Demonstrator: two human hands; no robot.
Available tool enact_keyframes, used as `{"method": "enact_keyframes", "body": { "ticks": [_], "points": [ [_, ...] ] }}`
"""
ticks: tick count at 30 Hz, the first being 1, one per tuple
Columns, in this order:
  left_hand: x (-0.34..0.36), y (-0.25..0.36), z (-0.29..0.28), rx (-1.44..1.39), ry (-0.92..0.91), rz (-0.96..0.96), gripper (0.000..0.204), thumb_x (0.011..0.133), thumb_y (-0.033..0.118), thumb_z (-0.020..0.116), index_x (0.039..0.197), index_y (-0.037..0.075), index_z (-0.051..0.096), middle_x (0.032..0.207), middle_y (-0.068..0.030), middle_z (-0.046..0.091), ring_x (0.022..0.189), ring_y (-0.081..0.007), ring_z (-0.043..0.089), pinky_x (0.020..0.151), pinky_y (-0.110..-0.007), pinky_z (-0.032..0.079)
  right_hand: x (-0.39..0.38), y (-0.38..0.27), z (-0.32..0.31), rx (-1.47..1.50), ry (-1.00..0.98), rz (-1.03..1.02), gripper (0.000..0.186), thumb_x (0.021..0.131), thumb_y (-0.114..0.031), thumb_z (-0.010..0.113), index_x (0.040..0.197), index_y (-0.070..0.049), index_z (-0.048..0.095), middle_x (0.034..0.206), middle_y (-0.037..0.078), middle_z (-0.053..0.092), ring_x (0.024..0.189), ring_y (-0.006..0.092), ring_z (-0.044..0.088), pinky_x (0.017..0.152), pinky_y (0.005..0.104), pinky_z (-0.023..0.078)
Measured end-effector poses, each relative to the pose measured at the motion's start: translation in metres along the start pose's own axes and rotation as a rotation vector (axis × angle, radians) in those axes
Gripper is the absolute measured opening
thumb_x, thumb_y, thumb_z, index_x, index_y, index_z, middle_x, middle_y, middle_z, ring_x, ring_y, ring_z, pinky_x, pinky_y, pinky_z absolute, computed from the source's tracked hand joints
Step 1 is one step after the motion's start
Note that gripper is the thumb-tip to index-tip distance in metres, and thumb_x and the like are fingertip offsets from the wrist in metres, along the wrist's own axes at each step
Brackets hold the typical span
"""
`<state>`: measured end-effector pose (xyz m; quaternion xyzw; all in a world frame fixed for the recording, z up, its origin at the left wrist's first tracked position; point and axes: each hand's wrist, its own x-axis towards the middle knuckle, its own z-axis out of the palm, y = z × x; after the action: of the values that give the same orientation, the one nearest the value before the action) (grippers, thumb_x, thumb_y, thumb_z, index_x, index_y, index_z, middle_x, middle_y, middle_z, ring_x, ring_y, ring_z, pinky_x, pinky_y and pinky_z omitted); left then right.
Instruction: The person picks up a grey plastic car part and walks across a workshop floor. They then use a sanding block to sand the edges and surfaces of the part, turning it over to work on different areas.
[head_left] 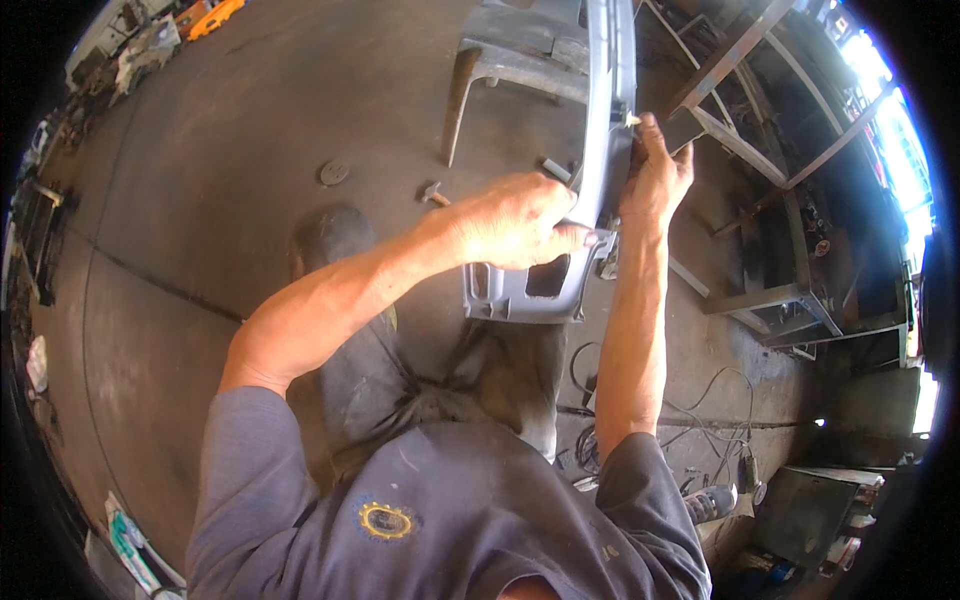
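A long grey panel (600,105) stands above the person's lap, the left hand (520,222) grasping its lower part; the right hand (655,185) is at its edge, grip unclear. Beyond, a hammer (434,194) and a disc (334,173) lie on the dark, stained floor (220,130), near a chair (520,55); a metal rack (745,155) stands right.

- Brown-grey flr (220,130) is crossed by dark seam (160,278).
- Grey chair (520,57) is seen nr top ctr.
- Metal framework (740,146) is set along R side.
- Bright light (868,65) is let in at far R edge.
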<state>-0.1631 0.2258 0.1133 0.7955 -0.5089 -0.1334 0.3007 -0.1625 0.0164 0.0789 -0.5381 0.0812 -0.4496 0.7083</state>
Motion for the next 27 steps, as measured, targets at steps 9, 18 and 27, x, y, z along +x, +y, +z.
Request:
{"method": "enact_keyframes", "body": {
  "ticks": [9, 18, 27],
  "points": [
    [0.026, 0.014, -0.047, 0.170, 0.174, 0.011, 0.045, 0.096, 0.039, 0.058, 0.085, -0.004, 0.062, 0.067, -0.0209, 0.062, 0.063, -0.0350, 0.065, 0.062, -0.046, 0.050, -0.058, -0.049, -0.067, -0.576, -0.063, -0.236, 0.038, 0.079, -0.007, 0.080, 0.110, 0.000, 0.059, 0.095, 0.010, 0.065, 0.084, 0.0161, 0.063, 0.068, 0.0266, 0.052],
    [0.053, -0.010, -0.036, 0.179, 0.096, -0.085, 0.041, 0.095, 0.034, 0.057, 0.086, -0.005, 0.065, 0.071, -0.0228, 0.064, 0.069, -0.0356, 0.067, 0.066, -0.045, 0.052, -0.169, -0.026, -0.066, -0.851, -0.314, -0.052, 0.029, 0.070, 0.001, 0.078, 0.096, -0.004, 0.068, 0.081, 0.007, 0.057, 0.065, 0.0174, 0.054, 0.060, 0.0298, 0.046],
    [0.069, -0.024, -0.044, 0.175, 0.026, -0.080, 0.043, 0.096, 0.035, 0.056, 0.091, -0.007, 0.066, 0.075, -0.0224, 0.064, 0.071, -0.0325, 0.066, 0.068, -0.043, 0.051, -0.146, -0.010, -0.030, -0.955, -0.312, -0.234, 0.035, 0.079, 0.001, 0.067, 0.114, -0.008, 0.066, 0.091, 0.012, 0.072, 0.081, 0.0270, 0.072, 0.071, 0.0337, 0.056]
  ]
}}
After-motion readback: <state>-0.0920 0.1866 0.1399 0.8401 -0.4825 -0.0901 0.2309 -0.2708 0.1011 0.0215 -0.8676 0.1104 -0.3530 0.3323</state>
